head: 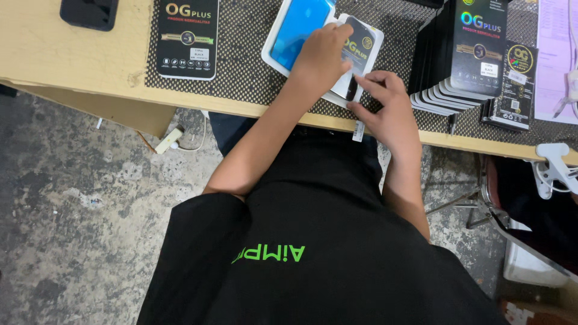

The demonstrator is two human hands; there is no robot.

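Head view: the left hand [322, 54] lies with fingers curled together, pressing on the black printed sleeve in a white plastic tray [361, 51] at the mat's near edge. The right hand [388, 105] pinches the sleeve's lower corner. 1 small white label [359, 130] overhangs the table edge [90, 87]; I judge a tug could drop it.

The left hand [322, 54] presses a black package [360, 51] onto a white tray [337, 96] on the counter [72, 60]. The right hand [391, 111] pinches the tray's edge.
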